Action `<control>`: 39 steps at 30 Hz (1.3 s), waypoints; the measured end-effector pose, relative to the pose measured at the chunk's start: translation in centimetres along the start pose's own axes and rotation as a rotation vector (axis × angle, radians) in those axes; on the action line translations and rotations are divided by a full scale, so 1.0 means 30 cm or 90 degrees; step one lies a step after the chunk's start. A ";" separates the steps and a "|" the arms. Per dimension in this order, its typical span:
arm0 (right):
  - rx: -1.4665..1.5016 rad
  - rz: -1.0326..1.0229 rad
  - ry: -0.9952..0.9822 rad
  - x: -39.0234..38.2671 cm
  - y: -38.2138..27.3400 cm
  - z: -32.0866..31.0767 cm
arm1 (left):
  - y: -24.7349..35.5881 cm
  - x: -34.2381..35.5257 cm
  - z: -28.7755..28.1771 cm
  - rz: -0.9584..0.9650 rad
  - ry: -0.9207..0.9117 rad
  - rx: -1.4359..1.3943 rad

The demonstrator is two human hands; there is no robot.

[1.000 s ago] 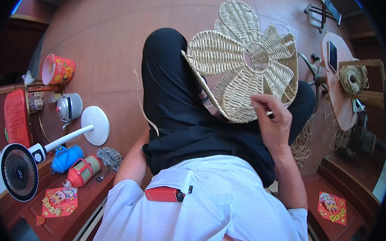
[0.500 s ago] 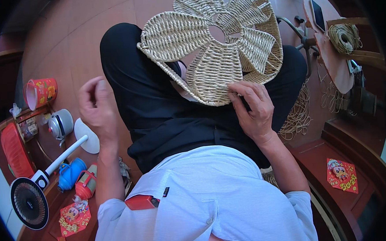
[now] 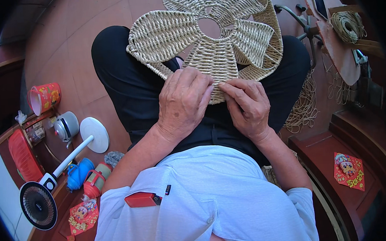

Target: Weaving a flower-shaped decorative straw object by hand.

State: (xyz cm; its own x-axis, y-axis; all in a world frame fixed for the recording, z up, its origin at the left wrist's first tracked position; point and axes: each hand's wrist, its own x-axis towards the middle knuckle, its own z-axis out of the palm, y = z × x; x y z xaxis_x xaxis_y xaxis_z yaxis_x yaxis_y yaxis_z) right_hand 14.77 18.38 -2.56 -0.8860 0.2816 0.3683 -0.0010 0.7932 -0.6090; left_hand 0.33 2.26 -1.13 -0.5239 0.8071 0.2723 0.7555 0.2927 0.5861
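Observation:
A woven straw-rope basket [image 3: 163,34] rests across my lap, its petal-shaped panels set around a round hole. Its near rim lies between my two hands. My left hand [image 3: 182,101] is closed at the lower edge of the nearest petal, back of the hand up, its fingertips mostly hidden. Close beside it, my right hand [image 3: 248,106] pinches the same edge between thumb and fingers. Whether a loose strand end is between the left fingers cannot be made out.
A coil of straw rope [image 3: 347,26] and a phone [image 3: 318,3] are at the far right, with loose rope [image 3: 304,105] on the floor below. To the left stand a white fan [image 3: 39,205], a kettle [image 3: 66,126], blue and red flasks [image 3: 80,172] and a red bucket [image 3: 46,98].
My left hand has come in from the left, off to the side of my knee, to the basket's near edge. My right hand has stayed there. The basket has shifted slightly left.

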 end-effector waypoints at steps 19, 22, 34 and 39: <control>-0.062 -0.049 -0.046 -0.016 0.007 0.008 | 0.003 0.016 0.002 -0.035 -0.015 0.016; -0.067 -0.045 -0.060 -0.023 -0.001 0.006 | -0.002 -0.019 0.005 -0.019 0.010 0.011; -0.112 -0.059 -0.070 -0.025 -0.002 0.008 | 0.022 -0.123 0.014 0.073 -0.023 0.095; -0.088 -0.043 -0.073 -0.021 -0.005 0.003 | 0.022 -0.118 0.002 0.082 -0.046 0.129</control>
State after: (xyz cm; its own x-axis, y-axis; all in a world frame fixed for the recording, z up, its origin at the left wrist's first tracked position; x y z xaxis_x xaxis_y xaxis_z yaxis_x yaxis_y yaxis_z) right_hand 15.28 18.04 -2.77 -0.9329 0.1683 0.3184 -0.0059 0.8768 -0.4808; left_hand 2.70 -0.37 -1.77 -0.3937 0.8771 0.2753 0.8818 0.2757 0.3828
